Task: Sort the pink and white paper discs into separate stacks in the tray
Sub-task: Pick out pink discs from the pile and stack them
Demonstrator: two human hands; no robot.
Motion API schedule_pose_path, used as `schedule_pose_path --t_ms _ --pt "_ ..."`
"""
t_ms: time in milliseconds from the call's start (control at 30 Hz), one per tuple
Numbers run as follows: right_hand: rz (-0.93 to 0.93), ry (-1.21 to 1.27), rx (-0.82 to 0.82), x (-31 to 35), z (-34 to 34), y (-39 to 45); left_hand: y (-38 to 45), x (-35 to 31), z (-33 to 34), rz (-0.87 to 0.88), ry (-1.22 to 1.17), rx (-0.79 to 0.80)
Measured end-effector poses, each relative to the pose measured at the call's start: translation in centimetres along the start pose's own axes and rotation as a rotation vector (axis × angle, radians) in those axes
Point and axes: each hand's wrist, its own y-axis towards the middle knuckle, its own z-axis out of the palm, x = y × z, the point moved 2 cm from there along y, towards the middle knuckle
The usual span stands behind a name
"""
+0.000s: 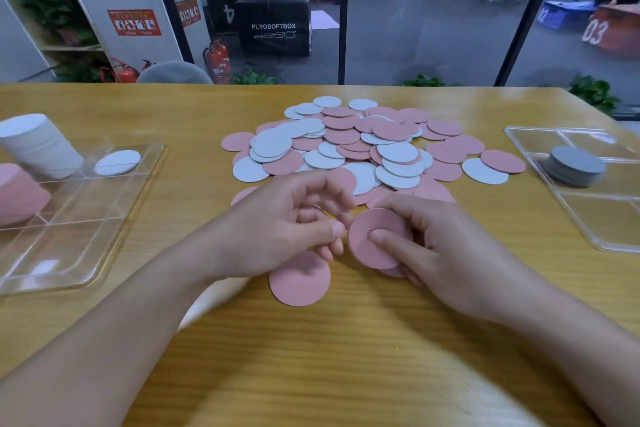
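Note:
A loose pile of pink and white paper discs covers the middle of the wooden table. My right hand holds a small stack of pink discs, thumb pressed on the top one. My left hand hovers just left of that stack with curled fingers, its fingertips close to the disc edge, gripping nothing I can see. One pink disc lies flat on the table under my left hand. A clear tray at the left holds a tall white stack, a pink stack and one white disc.
Another clear divided tray stands at the right with a short stack of grey discs. A glass wall runs behind the table's far edge. Bare wood lies in front of my arms.

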Motion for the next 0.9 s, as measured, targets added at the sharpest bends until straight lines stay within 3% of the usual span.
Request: schedule_pose_path --t_ms 133,300,600,767,900 --pt "0.021 -0.025 -0.027 -0.2 -0.4 0.1 -0.8 0.2 -2.7 -0.095 0.315 0.070" --pt "0.031 -0.033 0.000 0.1 0.1 0.1 -2.1 0.7 -3.7 -0.177 0.520 0.247" --pt "0.027 -0.005 0.007 0.2 0.1 0.1 -1.5 1.1 -2.8 -0.153 0.473 0.127" --pt "0.001 0.056 -0.018 0.5 -0.3 0.1 -0.6 1.4 -1.5 -0.031 0.311 -0.087" --pt "0.073 0.253 -0.024 -0.1 -1.6 0.3 -0.5 1.0 -0.6 0.038 0.031 -0.193"
